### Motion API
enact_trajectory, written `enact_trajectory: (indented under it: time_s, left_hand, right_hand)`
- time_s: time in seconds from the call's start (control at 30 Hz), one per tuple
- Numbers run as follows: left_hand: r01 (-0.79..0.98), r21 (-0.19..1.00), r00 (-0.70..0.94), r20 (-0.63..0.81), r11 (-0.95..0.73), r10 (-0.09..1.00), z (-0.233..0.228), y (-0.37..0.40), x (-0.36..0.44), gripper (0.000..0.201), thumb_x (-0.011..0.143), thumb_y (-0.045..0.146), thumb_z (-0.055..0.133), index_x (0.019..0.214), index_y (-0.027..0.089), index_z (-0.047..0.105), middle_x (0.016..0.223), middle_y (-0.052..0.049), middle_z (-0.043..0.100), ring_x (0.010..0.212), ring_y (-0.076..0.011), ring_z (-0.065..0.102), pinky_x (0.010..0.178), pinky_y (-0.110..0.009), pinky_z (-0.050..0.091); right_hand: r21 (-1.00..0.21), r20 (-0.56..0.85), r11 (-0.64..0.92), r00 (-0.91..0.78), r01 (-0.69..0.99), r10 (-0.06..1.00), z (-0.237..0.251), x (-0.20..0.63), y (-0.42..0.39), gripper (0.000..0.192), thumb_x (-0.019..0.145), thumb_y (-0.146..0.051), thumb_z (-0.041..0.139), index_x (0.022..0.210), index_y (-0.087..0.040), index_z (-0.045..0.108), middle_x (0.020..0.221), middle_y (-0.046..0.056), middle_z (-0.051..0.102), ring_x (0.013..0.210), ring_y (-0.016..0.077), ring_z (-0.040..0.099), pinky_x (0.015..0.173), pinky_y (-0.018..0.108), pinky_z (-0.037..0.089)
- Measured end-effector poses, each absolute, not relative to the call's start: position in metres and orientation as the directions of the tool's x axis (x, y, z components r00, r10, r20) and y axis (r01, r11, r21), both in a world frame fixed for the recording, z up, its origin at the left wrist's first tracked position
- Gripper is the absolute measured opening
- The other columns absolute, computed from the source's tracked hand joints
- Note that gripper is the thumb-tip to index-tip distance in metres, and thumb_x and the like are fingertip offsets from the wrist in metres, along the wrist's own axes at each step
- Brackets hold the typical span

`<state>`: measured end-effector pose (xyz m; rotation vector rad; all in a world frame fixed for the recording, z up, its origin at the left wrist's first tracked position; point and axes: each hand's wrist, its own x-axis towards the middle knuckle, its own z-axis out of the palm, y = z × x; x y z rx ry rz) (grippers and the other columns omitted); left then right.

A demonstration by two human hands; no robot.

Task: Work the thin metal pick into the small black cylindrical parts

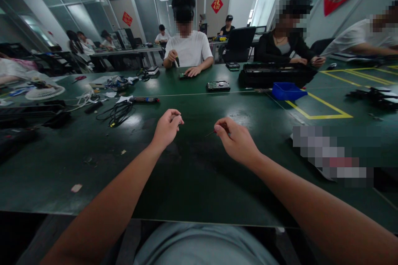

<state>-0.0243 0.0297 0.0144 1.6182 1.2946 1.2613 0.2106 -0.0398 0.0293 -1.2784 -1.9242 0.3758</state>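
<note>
Over the dark green table (192,186), my left hand (168,127) is raised with its fingers curled in and the thumb against them. Whatever it may pinch is too small to make out. To its right, my right hand (238,138) pinches a thin screwdriver-like tool (209,134) between thumb and forefinger. Its slim dark shaft points left toward my other hand, with a bit of red at the fingertips. The rest of the tool is hidden in my palm. A gap separates my two hands.
Beyond my hands lie a hard drive (218,86), a blue bin (287,91) and a long black casing (276,75). On the left are a black cable (116,112) and a pen-like tool (144,99). Opposite, a person (188,47) handles a circuit board (184,75).
</note>
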Motion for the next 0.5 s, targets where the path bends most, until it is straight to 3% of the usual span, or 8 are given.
enact_trajectory:
  time_s: [0.23,0.5]
  left_hand:
    - [0.027,0.973,-0.139,0.232,-0.230,0.963,0.042,0.036,-0.046,0.023,0.079,0.030,0.052,0.098,0.018,0.060,0.076,-0.003,0.059,0.050,-0.0103,0.047,0.039,-0.020,0.023]
    - [-0.298,0.935,-0.380,0.069,-0.193,0.922,0.071,0.034,-0.112,0.005,0.083,0.016,0.043,0.083,0.016,0.048,0.073,0.000,0.050,0.051,-0.0086,0.045,0.041,-0.019,0.022]
  right_hand:
    - [-0.619,0.432,0.441,-0.188,0.650,0.882,0.030,0.211,-0.040,0.020,0.099,-0.034,0.044,0.098,-0.020,0.058,0.080,0.005,0.067,0.073,0.0205,0.064,0.065,0.033,0.045]
    - [-0.613,0.436,0.442,-0.186,0.655,0.881,0.029,0.211,-0.039,0.019,0.099,-0.033,0.045,0.097,-0.019,0.058,0.080,0.004,0.067,0.073,0.0200,0.064,0.066,0.032,0.045]
